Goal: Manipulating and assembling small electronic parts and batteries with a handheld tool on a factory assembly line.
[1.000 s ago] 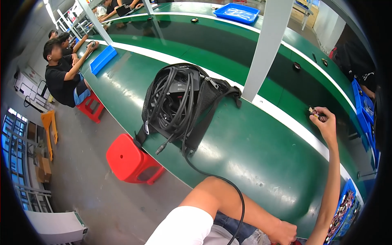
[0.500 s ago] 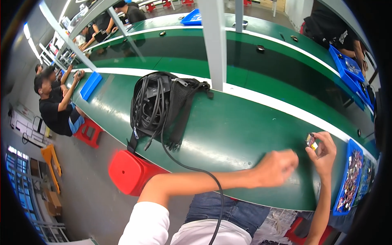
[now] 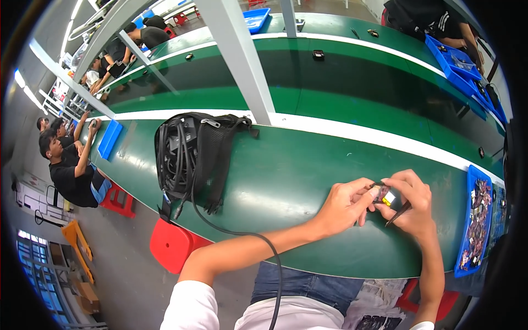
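I log the left hand (image 3: 347,204), fingertips pinched on a small reddish-brown electronic part with yellow and white patches (image 3: 384,197). Right hand (image 3: 413,202): fingers narrow, holding the part's other side, plus a slim dark pointed tool (image 3: 399,213). Part located between both hands, over the glossy green tabletop (image 3: 297,176), left of a blue rectangular plastic tray (image 3: 467,220).

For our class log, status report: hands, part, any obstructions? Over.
Left hand pinching part; right hand at part, gripping dark tool. Part partly covered. Cable crosses before left forearm.
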Action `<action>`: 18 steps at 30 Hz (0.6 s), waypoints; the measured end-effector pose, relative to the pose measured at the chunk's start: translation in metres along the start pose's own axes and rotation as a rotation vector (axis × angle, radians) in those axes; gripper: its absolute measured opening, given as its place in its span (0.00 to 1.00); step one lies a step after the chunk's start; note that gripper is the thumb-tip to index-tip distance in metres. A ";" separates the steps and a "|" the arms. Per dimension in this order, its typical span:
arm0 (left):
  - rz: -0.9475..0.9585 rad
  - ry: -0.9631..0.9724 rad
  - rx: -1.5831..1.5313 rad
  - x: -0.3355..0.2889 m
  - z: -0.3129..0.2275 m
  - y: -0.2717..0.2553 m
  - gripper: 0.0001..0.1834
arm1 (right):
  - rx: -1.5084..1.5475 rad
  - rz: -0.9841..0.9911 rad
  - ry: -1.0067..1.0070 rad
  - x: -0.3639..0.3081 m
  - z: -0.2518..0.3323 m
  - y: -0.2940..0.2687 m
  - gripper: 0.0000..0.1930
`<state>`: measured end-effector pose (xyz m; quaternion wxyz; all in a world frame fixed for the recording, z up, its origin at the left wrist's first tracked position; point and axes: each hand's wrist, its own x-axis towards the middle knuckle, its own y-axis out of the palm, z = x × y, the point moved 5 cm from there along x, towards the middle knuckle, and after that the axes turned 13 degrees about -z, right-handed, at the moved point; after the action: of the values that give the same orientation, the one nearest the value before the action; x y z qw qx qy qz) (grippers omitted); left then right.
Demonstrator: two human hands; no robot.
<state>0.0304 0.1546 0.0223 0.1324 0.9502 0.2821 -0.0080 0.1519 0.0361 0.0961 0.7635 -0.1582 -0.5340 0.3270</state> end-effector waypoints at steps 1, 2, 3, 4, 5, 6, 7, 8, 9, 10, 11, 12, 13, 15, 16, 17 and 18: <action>0.001 -0.009 -0.002 -0.001 0.000 0.000 0.15 | 0.006 -0.011 -0.026 -0.001 0.001 0.002 0.25; -0.010 -0.005 0.010 0.000 -0.002 0.000 0.15 | 0.006 -0.023 -0.053 -0.001 0.001 0.003 0.25; -0.021 -0.001 0.021 0.001 -0.002 0.000 0.16 | 0.000 -0.034 -0.106 -0.002 0.001 0.003 0.26; -0.012 -0.006 0.018 0.001 -0.002 0.001 0.16 | -0.008 -0.032 -0.098 -0.004 0.001 0.000 0.26; 0.015 0.001 0.064 0.000 0.000 0.002 0.16 | -0.008 0.002 -0.066 -0.007 0.001 0.001 0.26; 0.044 0.009 0.109 -0.001 0.002 0.003 0.16 | -0.009 0.036 -0.034 -0.009 0.000 -0.001 0.27; 0.052 0.002 0.107 -0.001 0.003 0.002 0.16 | 0.042 0.052 0.009 -0.008 -0.003 -0.005 0.28; 0.020 -0.012 0.053 -0.001 0.004 0.002 0.16 | 0.026 0.053 0.022 -0.004 -0.002 -0.013 0.28; -0.004 -0.031 -0.008 0.000 0.006 0.004 0.17 | 0.091 0.013 0.151 0.001 -0.006 -0.024 0.28; 0.025 -0.042 -0.022 0.000 0.007 0.006 0.17 | 0.153 -0.031 0.279 0.004 -0.012 -0.034 0.28; -0.008 -0.051 -0.029 0.002 0.006 0.004 0.16 | 0.273 -0.168 0.339 -0.002 -0.028 -0.036 0.21; -0.035 -0.065 -0.042 0.002 0.004 0.002 0.16 | 0.343 -0.284 0.422 0.003 -0.038 -0.036 0.18; 0.006 -0.086 -0.062 0.001 0.003 0.004 0.16 | 0.452 -0.235 0.758 0.007 -0.040 -0.046 0.26; -0.096 -0.063 -0.098 0.002 -0.004 -0.005 0.12 | 0.763 -0.260 0.908 0.017 -0.054 -0.040 0.33; -0.080 -0.075 -0.106 0.001 -0.005 -0.008 0.12 | 0.910 -0.262 0.927 0.020 -0.056 -0.029 0.33; -0.078 -0.077 -0.123 0.004 -0.005 -0.007 0.13 | 0.892 -0.290 0.924 0.016 -0.059 -0.026 0.33; -0.090 -0.074 -0.129 0.005 -0.007 -0.008 0.13 | 0.893 -0.312 0.914 0.012 -0.062 -0.020 0.33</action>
<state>0.0296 0.1656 0.0265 0.2030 0.9251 0.3193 -0.0308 0.2182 0.0364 0.0933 0.9442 0.1300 0.0145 0.3022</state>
